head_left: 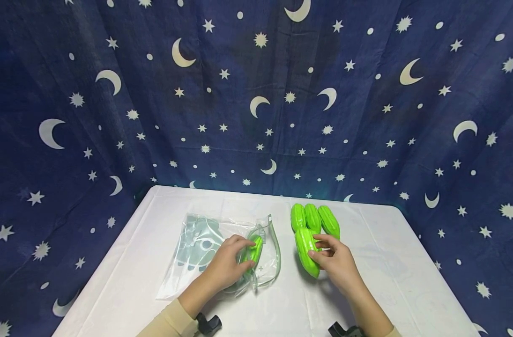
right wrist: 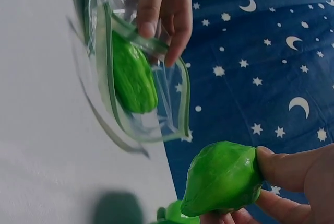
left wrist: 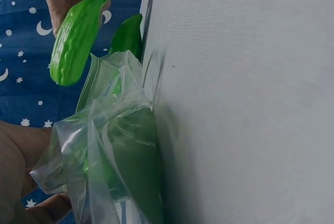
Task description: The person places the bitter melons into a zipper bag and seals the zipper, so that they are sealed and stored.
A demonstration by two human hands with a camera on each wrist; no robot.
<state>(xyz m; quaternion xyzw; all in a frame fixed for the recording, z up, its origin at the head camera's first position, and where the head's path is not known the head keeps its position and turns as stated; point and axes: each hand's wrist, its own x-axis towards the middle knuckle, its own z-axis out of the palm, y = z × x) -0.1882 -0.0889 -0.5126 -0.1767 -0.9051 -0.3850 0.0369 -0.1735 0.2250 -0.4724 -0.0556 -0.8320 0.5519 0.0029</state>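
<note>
My right hand [head_left: 338, 263] pinches a bright green, ribbed bitter melon [head_left: 308, 252] between thumb and fingers, raised over the table. To the left lies a clear zip bag [head_left: 274, 276] with a pale green seal strip and a grey-green cartoon print. Its mouth gapes toward the right hand. At that mouth my left hand [head_left: 228, 263] grips the bag's rim with thumb and fingers. Another bitter melon [right wrist: 134, 75] sits just within the mouth, beside the left fingers. In the left wrist view, clear plastic [left wrist: 99, 145] covers part of the left hand.
Behind the right hand, three more bitter melons [head_left: 312, 217] lie side by side. A white cloth covers the table [head_left: 378, 281]. A dark blue curtain [head_left: 231, 93] with moons and stars hangs beyond its back edge.
</note>
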